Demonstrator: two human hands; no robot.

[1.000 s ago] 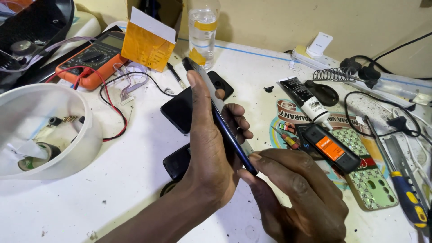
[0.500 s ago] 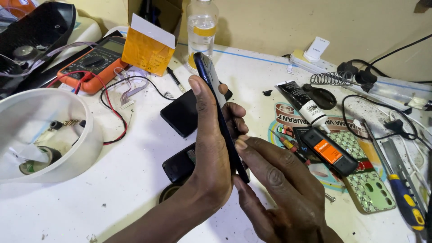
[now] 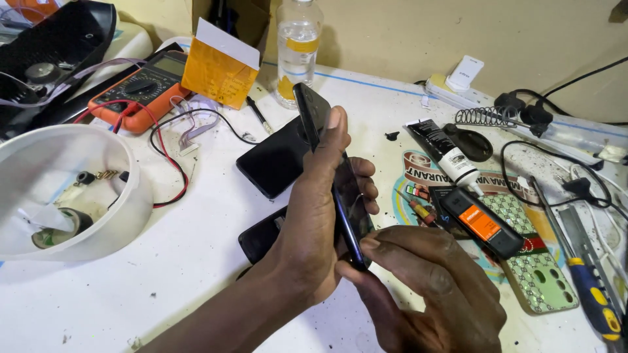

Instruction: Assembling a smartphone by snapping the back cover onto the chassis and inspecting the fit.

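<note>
White, scuffed workbench (image 3: pixel 196 261) against a tan wall: a white bowl (image 3: pixel 131 196) and orange multimeter (image 3: pixel 140 91) lay at left. At centre, the left hand (image 3: pixel 314 222) gripped a dark phone (image 3: pixel 333 176) edge-up; the right hand (image 3: pixel 425 287) pinched its lower end. A patterned phone case (image 3: pixel 543 281) lay at right.

Phone (image 3: pixel 325 153) on edge at centre of table (image 3: pixel 196 261), between left hand (image 3: pixel 314 222) on its left and right hand (image 3: pixel 432 294) at its lower end; two more phones flat on table just behind and left: one (image 3: pixel 275 157) farther back, one (image 3: pixel 261 235) under left wrist. Far left: bowl (image 3: pixel 65 189), with multimeter (image 3: pixel 140 91) behind it, box (image 3: pixel 222 65) right of multimeter, bottle (image 3: pixel 297 49) right of box. Right of hands: tube (image 3: pixel 445 153), battery (image 3: pixel 481 222), case (image 3: pixel 536 274), with screwdriver (image 3: pixel 589 287) at far right edge.
</note>
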